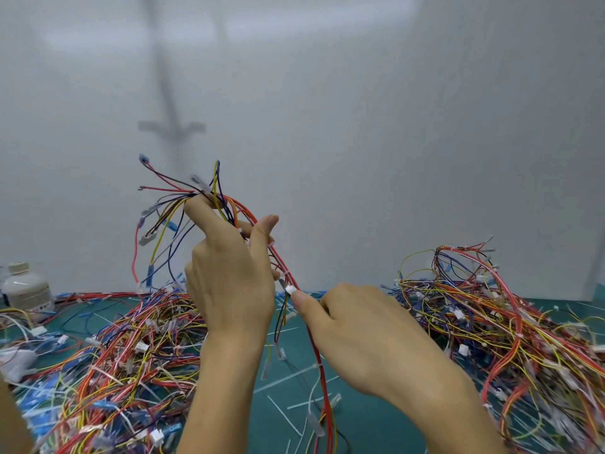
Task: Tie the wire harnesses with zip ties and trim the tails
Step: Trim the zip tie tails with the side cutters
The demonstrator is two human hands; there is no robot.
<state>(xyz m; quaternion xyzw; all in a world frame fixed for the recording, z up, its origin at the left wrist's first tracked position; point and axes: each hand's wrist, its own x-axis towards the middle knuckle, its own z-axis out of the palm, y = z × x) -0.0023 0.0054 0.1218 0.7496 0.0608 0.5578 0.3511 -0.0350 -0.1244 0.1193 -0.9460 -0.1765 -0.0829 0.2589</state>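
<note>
Thin translucent cut zip-tie tails (288, 378) lie scattered on the green cutting mat (360, 417), between two tangled heaps of multicoloured wire harnesses (124, 355) (491, 322). The right hand (370, 335) pinches a small white plastic connector (290, 289) at its fingertips. The left hand (229, 276) grips the raised red-dominant wire harness (281, 257) above the mat, thumb upright. A white plastic bottle (27, 290) stands far left.

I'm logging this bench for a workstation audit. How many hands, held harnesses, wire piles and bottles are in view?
Hands: 2, left hand and right hand
Harness, held: 1
Wire piles: 2, left pile and right pile
Bottle: 1
Total: 6
</note>
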